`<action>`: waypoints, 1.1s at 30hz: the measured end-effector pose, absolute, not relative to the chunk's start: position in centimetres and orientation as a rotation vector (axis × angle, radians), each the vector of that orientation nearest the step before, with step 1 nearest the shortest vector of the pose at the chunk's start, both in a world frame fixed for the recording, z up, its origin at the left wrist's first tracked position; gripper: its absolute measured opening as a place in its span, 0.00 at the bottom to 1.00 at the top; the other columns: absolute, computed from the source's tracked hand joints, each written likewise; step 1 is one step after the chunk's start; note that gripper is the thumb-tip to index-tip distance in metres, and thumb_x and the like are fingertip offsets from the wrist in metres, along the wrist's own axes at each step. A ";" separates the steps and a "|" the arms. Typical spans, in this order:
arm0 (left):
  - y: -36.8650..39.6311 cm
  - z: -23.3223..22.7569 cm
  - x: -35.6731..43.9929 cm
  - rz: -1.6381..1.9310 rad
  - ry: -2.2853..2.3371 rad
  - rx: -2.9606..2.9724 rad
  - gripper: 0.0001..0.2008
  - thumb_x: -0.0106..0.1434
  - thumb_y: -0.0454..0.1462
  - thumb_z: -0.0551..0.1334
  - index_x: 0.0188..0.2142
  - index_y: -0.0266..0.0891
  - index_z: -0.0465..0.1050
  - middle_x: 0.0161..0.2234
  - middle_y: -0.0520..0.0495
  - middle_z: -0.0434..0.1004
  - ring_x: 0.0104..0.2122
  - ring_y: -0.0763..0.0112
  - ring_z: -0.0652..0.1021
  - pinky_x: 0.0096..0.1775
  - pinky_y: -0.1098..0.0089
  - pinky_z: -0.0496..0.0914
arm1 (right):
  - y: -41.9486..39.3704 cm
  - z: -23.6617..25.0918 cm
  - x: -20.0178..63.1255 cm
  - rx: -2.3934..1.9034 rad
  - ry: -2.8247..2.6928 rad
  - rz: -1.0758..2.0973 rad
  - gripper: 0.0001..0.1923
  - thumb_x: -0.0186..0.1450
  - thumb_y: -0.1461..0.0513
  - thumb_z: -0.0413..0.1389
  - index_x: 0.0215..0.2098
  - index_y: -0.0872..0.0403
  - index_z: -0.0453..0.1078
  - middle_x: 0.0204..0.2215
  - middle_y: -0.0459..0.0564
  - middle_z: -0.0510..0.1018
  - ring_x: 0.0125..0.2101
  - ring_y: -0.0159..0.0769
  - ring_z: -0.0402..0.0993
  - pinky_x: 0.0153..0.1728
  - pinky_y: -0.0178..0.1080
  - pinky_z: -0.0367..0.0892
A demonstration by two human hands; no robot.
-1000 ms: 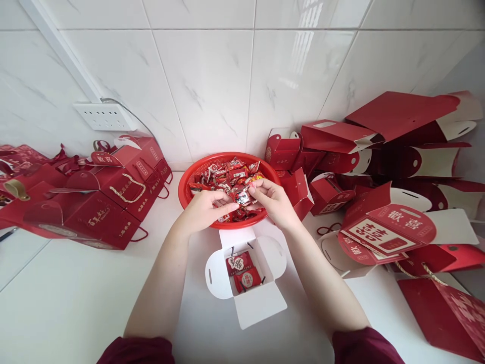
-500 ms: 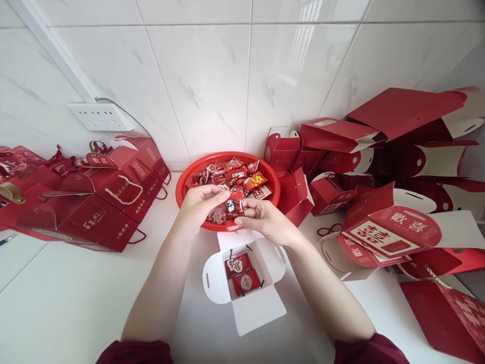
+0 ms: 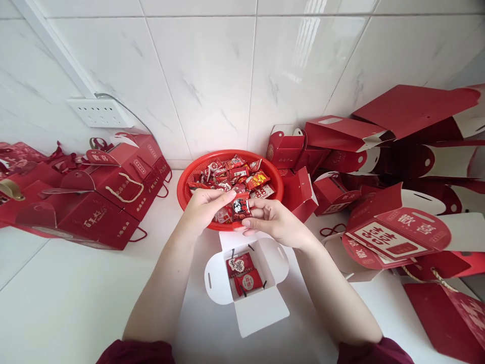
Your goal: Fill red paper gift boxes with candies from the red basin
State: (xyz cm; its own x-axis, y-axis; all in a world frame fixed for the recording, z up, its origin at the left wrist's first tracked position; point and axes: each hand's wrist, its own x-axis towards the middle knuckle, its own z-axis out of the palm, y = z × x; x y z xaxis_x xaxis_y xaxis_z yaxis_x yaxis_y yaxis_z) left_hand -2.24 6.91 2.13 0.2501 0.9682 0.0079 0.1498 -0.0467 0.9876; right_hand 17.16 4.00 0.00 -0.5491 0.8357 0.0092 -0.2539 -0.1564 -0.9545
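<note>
A dark-and-red wrapped sweet (image 3: 240,206) lies between my hands, over the near part of the red perforated plastic basket (image 3: 181,187). My right hand (image 3: 275,220) grips its right end, thumb in front and fingers behind, an arrangement that probably leaves the printed face uncovered and turned toward me. My left hand (image 3: 206,205) has thumb and forefinger drawn together at the upper left edge; whether they pinch the wrapper or only steady it, I cannot tell. Just beyond my fingertips, the heap of wrapped sweets (image 3: 238,173) lies loose in the basket, presumably so that each piece lifts out easily. On the near side of both hands, the open paperboard box (image 3: 261,313) has its white flaps spread outward, which exposes its cavity from above; two red packets (image 3: 248,281) lie inside with their labels facing up, apparently laid flat for the shallow space. To the left of my left hand, red gift boxes (image 3: 91,215) are packed close together, perhaps to save room. To the right of my right hand, red cartons (image 3: 397,232) lie at various angles, seemingly piled without much order.
</note>
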 end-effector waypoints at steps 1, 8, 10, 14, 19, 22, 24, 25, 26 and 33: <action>7.0 2.0 -2.4 0.958 1.121 1.458 0.17 0.59 0.50 0.66 0.30 0.38 0.81 0.28 0.48 0.81 0.31 0.67 0.78 0.35 0.70 0.69 | 4.0 0.0 17.1 -0.716 -1.336 1.798 0.12 0.62 0.62 0.63 0.42 0.55 0.70 0.32 0.43 0.76 0.36 0.32 0.80 0.39 0.35 0.77; 7.2 1.9 -2.7 1.027 1.105 1.416 0.16 0.59 0.49 0.67 0.29 0.38 0.81 0.30 0.48 0.82 0.31 0.67 0.78 0.35 0.70 0.70 | 3.4 0.3 16.7 -0.729 -1.401 1.820 0.22 0.65 0.61 0.59 0.56 0.57 0.63 0.39 0.53 0.80 0.42 0.38 0.80 0.44 0.40 0.75; 7.0 2.2 -2.6 1.053 1.108 1.423 0.15 0.59 0.48 0.67 0.29 0.38 0.81 0.29 0.48 0.82 0.31 0.68 0.78 0.35 0.71 0.70 | 3.3 0.4 16.9 -0.689 -1.409 1.843 0.20 0.66 0.63 0.58 0.55 0.57 0.63 0.43 0.54 0.79 0.43 0.38 0.80 0.45 0.40 0.75; 6.4 2.6 -2.4 1.085 1.134 1.438 0.15 0.58 0.48 0.68 0.28 0.38 0.81 0.28 0.48 0.81 0.30 0.68 0.77 0.35 0.70 0.70 | 3.3 0.1 17.0 -0.607 -1.377 1.889 0.16 0.65 0.67 0.53 0.51 0.56 0.67 0.45 0.54 0.79 0.45 0.38 0.80 0.47 0.40 0.74; 6.0 3.0 -2.2 1.112 1.169 1.451 0.17 0.58 0.48 0.67 0.21 0.38 0.77 0.22 0.50 0.77 0.23 0.71 0.73 0.28 0.71 0.67 | 3.8 0.0 16.6 -0.642 -1.042 2.027 0.15 0.61 0.69 0.49 0.46 0.59 0.69 0.41 0.58 0.81 0.42 0.42 0.81 0.44 0.44 0.76; 5.9 3.1 -2.2 1.070 1.177 1.464 0.18 0.59 0.48 0.66 0.22 0.38 0.78 0.20 0.50 0.75 0.21 0.71 0.72 0.27 0.70 0.67 | 4.0 -0.1 16.3 -0.570 -0.951 2.084 0.14 0.68 0.60 0.47 0.46 0.58 0.70 0.42 0.59 0.81 0.47 0.45 0.79 0.47 0.47 0.75; 5.8 3.2 -2.2 1.061 1.187 1.483 0.18 0.59 0.48 0.66 0.22 0.37 0.77 0.19 0.51 0.73 0.21 0.72 0.71 0.27 0.71 0.66 | 4.0 -0.2 16.0 -0.494 -0.946 2.109 0.17 0.70 0.55 0.47 0.48 0.56 0.70 0.45 0.58 0.80 0.50 0.45 0.76 0.50 0.48 0.72; 5.8 3.2 -2.2 1.070 1.190 1.493 0.18 0.59 0.48 0.66 0.21 0.37 0.76 0.19 0.51 0.72 0.21 0.74 0.70 0.27 0.72 0.64 | 3.9 -0.3 15.9 -0.458 -0.954 2.122 0.16 0.70 0.55 0.48 0.49 0.56 0.70 0.46 0.58 0.80 0.51 0.44 0.76 0.51 0.49 0.71; 5.8 3.2 -2.2 1.080 1.191 1.500 0.19 0.59 0.48 0.67 0.20 0.36 0.74 0.18 0.52 0.70 0.21 0.75 0.69 0.26 0.73 0.63 | 3.8 -0.4 15.8 -0.425 -0.964 2.135 0.16 0.70 0.56 0.49 0.49 0.55 0.69 0.47 0.58 0.80 0.51 0.44 0.75 0.51 0.50 0.71; 5.7 3.2 -2.3 1.043 1.163 1.519 0.19 0.59 0.48 0.66 0.21 0.36 0.75 0.19 0.52 0.68 0.22 0.76 0.67 0.26 0.73 0.61 | 3.6 -0.4 15.9 -0.401 -1.005 2.143 0.16 0.69 0.58 0.50 0.51 0.56 0.69 0.46 0.58 0.80 0.49 0.44 0.77 0.50 0.49 0.71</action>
State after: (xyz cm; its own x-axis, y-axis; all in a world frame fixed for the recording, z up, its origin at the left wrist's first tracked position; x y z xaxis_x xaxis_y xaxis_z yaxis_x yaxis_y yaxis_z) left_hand -2.34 5.73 3.20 0.1924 0.9775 0.0861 0.1924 -0.1236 0.9735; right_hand 15.91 3.62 -0.45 -0.6896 0.7238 0.0236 -0.4809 -0.4333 -0.7622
